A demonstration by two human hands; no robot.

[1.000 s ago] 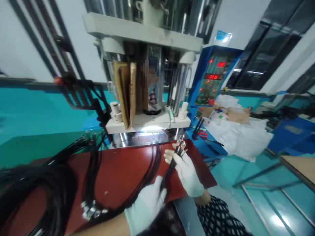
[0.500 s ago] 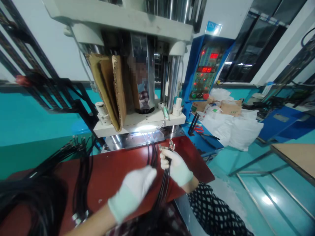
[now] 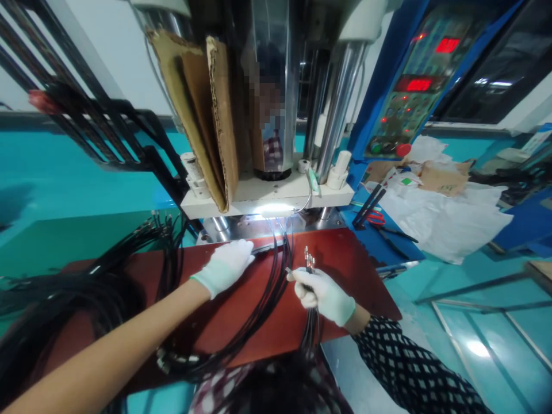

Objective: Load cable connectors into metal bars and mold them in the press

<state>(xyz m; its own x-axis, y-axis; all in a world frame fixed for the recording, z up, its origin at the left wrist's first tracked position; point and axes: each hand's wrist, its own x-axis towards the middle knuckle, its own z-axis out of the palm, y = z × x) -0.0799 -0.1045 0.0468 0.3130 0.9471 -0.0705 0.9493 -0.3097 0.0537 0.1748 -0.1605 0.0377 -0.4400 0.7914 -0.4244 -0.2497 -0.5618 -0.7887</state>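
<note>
Both hands wear white gloves over a dark red table [image 3: 345,253]. My right hand [image 3: 324,294] is closed round a bunch of black cables [image 3: 311,328], whose metal-tipped ends [image 3: 309,260] stick up above the fist. My left hand [image 3: 226,265] reaches forward with fingers stretched toward black cables [image 3: 276,270] that run into the gap under the press machine [image 3: 267,201]. A thin dark piece [image 3: 265,248] lies at its fingertips; whether it is pinched I cannot tell.
A big heap of black cables [image 3: 64,305] with metal ends lies at the left. Cardboard sheets [image 3: 207,115] lean on the press. A blue control box [image 3: 409,92] with red displays stands at the right, with red-handled pliers [image 3: 377,218] and white bags [image 3: 448,213] beside it.
My left hand let go of the bunch and reached forward to the cables under the press. My right hand stays closed on the bunch. The camera moved closer to the machine.
</note>
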